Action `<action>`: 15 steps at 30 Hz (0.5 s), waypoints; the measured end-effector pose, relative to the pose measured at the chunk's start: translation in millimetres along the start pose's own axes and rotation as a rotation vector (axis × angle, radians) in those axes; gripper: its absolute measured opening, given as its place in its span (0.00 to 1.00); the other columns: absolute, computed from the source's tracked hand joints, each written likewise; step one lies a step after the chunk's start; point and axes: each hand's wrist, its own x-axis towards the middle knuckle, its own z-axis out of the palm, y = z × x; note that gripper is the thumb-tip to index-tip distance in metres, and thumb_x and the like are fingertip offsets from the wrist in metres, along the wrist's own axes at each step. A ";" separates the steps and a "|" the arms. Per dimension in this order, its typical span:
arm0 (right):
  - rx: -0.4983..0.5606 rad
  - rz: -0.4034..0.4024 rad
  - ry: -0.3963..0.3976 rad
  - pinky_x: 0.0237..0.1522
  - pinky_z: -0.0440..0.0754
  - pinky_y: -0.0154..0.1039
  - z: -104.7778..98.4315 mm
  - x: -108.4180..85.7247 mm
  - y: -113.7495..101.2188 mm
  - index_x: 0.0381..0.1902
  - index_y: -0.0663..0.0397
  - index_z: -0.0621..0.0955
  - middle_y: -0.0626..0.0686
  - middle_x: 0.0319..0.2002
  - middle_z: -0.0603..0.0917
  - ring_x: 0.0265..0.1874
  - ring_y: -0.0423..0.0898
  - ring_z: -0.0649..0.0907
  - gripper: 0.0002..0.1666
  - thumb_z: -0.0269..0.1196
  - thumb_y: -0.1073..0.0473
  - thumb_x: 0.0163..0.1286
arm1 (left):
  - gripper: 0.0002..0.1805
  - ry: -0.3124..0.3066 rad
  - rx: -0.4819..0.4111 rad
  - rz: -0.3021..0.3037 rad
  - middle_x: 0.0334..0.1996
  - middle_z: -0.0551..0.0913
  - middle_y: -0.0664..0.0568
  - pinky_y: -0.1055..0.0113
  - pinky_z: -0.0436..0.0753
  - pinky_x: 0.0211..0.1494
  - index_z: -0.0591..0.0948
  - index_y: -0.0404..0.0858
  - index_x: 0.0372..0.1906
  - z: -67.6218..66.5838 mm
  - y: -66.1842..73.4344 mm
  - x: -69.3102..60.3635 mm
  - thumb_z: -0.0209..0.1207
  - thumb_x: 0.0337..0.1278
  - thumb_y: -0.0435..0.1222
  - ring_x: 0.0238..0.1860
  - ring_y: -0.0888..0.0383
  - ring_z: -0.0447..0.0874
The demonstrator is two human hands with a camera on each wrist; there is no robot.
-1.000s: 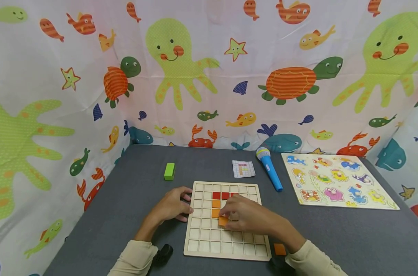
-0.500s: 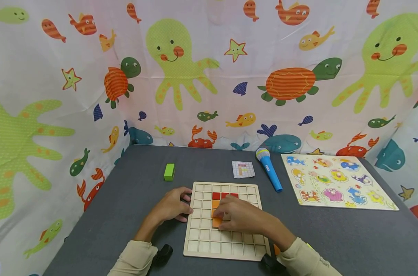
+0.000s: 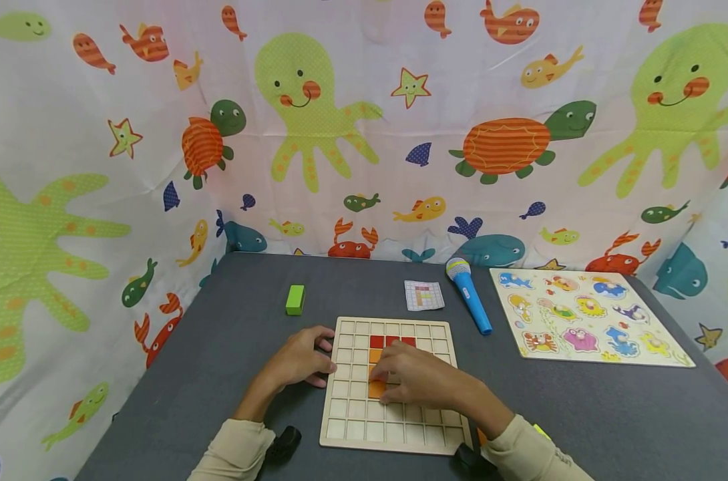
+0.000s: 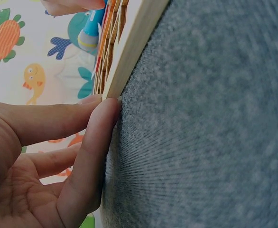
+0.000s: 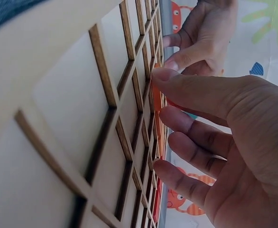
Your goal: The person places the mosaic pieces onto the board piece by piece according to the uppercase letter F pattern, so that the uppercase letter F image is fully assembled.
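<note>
The left hand [image 3: 304, 355] has its fingers a bit apart, and they touch the left edge of the board [image 3: 418, 433]. The right hand [image 3: 427, 379] is over the board, and we see a gap between its bent fingers and its thumb. The thumb tip touches the lowest orange tile [image 3: 376, 390], which sits in the board. Up from it we see red tiles [image 3: 377, 341] in a row. On the grey table [image 3: 184, 414] we also see a green block [image 3: 294, 300], a card [image 3: 424, 295], a blue mic [image 3: 473, 298] and an animal puzzle [image 3: 565, 355]
</note>
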 end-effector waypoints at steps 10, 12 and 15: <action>0.007 -0.006 0.006 0.62 0.84 0.43 0.8 -1.9 1.1 0.56 0.46 0.90 0.41 0.52 0.87 0.54 0.41 0.78 0.19 0.75 0.52 0.69 | 0.34 0.000 -0.009 0.013 0.52 0.78 0.41 0.58 0.93 0.32 0.75 0.32 0.70 -0.1 0.4 -0.5 0.69 0.57 0.23 0.35 0.53 0.87; 0.013 -0.008 0.006 0.60 0.84 0.42 0.7 -1.9 1.4 0.56 0.46 0.90 0.40 0.52 0.87 0.53 0.40 0.78 0.18 0.75 0.52 0.69 | 0.33 0.003 -0.003 0.010 0.52 0.78 0.41 0.58 0.93 0.32 0.76 0.32 0.70 0.1 0.4 -0.6 0.69 0.57 0.23 0.35 0.54 0.87; 0.020 -0.007 0.007 0.61 0.84 0.42 -0.2 -2.4 1.9 0.54 0.47 0.91 0.40 0.51 0.87 0.52 0.39 0.79 0.17 0.75 0.53 0.69 | 0.34 0.006 0.005 0.002 0.51 0.78 0.42 0.58 0.93 0.32 0.76 0.33 0.70 0.3 0.5 -1.1 0.70 0.58 0.23 0.35 0.54 0.87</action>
